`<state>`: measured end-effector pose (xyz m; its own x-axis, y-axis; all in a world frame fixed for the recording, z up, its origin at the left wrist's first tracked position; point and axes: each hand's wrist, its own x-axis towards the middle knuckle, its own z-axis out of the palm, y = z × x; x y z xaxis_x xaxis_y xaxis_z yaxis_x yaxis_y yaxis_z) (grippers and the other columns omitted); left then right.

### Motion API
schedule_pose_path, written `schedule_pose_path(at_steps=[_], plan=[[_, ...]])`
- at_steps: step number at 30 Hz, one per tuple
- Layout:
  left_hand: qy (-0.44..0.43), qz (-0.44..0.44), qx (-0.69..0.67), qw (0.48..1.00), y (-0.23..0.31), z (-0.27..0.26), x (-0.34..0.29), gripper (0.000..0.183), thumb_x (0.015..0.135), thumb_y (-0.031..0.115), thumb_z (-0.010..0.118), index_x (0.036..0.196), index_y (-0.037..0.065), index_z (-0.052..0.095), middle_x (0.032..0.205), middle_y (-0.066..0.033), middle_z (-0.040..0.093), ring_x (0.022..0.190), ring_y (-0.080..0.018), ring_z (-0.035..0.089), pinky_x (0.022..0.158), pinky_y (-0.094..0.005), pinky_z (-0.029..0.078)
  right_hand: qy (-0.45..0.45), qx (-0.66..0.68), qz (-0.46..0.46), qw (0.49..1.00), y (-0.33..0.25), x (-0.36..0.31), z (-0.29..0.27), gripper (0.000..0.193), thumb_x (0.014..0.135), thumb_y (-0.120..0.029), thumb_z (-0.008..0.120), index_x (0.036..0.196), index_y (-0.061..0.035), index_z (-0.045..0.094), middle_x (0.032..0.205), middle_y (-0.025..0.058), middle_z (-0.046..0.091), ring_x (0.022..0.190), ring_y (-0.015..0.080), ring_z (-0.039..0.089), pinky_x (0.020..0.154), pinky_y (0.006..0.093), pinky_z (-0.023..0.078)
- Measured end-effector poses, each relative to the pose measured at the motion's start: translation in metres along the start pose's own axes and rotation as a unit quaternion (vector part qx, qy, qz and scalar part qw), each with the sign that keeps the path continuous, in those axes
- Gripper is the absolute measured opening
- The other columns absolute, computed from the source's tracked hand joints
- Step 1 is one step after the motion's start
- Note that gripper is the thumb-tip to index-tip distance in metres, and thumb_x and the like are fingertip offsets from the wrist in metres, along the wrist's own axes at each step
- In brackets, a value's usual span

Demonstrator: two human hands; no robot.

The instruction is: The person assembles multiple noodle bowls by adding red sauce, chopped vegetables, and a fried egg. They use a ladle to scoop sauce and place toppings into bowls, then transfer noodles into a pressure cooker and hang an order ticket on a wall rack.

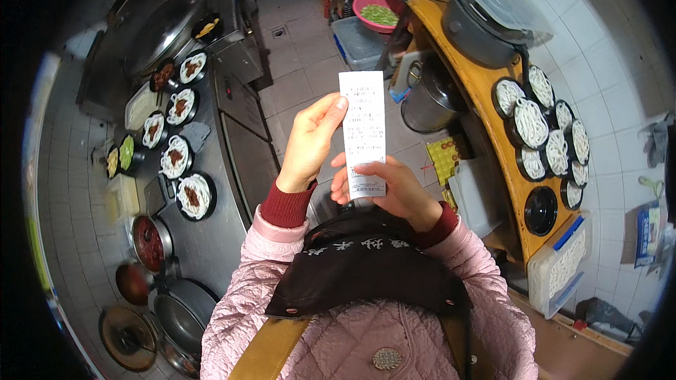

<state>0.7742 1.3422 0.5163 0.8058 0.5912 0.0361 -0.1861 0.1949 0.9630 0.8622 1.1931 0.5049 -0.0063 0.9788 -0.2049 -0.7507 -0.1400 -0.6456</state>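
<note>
Kitchen: tiled floor (285,74) runs away between two work surfaces; a dark lidded pot (433,102) stands on it, right of the hands; farther off, a pink basin (361,5) holds chopped green vegetables.
Receipt: the white printed paper receipt (362,123) is held upright in mid-air, in front of the chest, over the gap between the surfaces.
Left hand: the left hand (311,137) pinches the receipt's upper left edge, thumb on the printed face; its other fingers are mostly hidden.
Right hand: the right hand (405,190) pinches the lower end, thumb across the front, fingers behind and showing past the left edge.
Steel counter: on the left, the steel counter (211,239) bears a row of black bowls of white noodles topped with brown sauce (176,157); nearer is a pot of red sauce (150,243).
Wooden shelf: on the right, the wooden shelf (477,84) carries clustered bowls of plain white noodles (530,124); a large grey pot (472,32) stands at its far end.
</note>
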Motion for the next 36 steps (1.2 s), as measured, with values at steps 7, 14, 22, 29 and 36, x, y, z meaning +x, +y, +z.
schedule_pose_path(at_steps=[7, 14, 22, 29, 36], plan=[[-0.063, 0.016, 0.075, 0.995, -0.022, 0.027, 0.032, 0.033, 0.102, 0.025, 0.052, 0.116, -0.003, 0.062, 0.098, -0.0043, 0.066, 0.092, -0.0087, 0.058, 0.082, -0.0261, 0.048, 0.041, -0.043, -0.061, 0.996, -0.014, -0.014, -0.037, 0.036, 0.097, -0.018, 0.047, 0.122, 0.0069, 0.057, 0.103, 0.0175, 0.068, 0.087, 0.0262, 0.069, 0.083, 0.0374, 0.055], [-0.053, 0.001, -0.003, 0.999, -0.028, 0.046, 0.038, 0.037, 0.102, 0.025, 0.051, 0.123, -0.004, 0.059, 0.104, -0.0063, 0.068, 0.090, -0.0098, 0.061, 0.082, -0.0264, 0.050, 0.055, -0.011, -0.018, 0.998, -0.032, -0.013, -0.059, 0.034, 0.092, -0.014, 0.048, 0.118, 0.0076, 0.055, 0.086, 0.0138, 0.062, 0.066, 0.0212, 0.055, 0.063, 0.0328, 0.045], [0.130, -0.004, 0.039, 0.991, -0.050, 0.001, -0.021, 0.039, 0.104, 0.028, 0.046, 0.125, -0.003, 0.057, 0.115, -0.0122, 0.067, 0.097, -0.0157, 0.065, 0.087, -0.0290, 0.050, -0.030, -0.048, 0.091, 0.994, -0.047, 0.011, -0.064, 0.035, 0.089, -0.019, 0.052, 0.115, 0.0044, 0.052, 0.070, 0.0083, 0.053, 0.060, 0.0180, 0.046, 0.060, 0.0319, 0.038], [0.276, -0.118, 0.069, 0.951, -0.077, -0.054, -0.114, 0.034, 0.103, 0.022, 0.049, 0.125, -0.002, 0.058, 0.112, -0.0102, 0.068, 0.094, -0.0142, 0.065, 0.082, -0.0268, 0.050, -0.101, -0.098, 0.155, 0.978, -0.034, 0.049, -0.041, 0.038, 0.087, -0.018, 0.054, 0.115, 0.0077, 0.052, 0.076, 0.0129, 0.061, 0.070, 0.0256, 0.059, 0.070, 0.0361, 0.048], [0.381, -0.102, 0.018, 0.919, -0.080, -0.156, -0.159, 0.031, 0.102, 0.018, 0.050, 0.126, -0.001, 0.056, 0.110, -0.0103, 0.068, 0.092, -0.0138, 0.065, 0.080, -0.0255, 0.051, -0.123, -0.063, 0.196, 0.971, 0.009, 0.119, -0.004, 0.033, 0.089, -0.015, 0.051, 0.113, 0.0061, 0.057, 0.078, 0.0115, 0.059, 0.066, 0.0197, 0.054, 0.064, 0.0322, 0.044]])
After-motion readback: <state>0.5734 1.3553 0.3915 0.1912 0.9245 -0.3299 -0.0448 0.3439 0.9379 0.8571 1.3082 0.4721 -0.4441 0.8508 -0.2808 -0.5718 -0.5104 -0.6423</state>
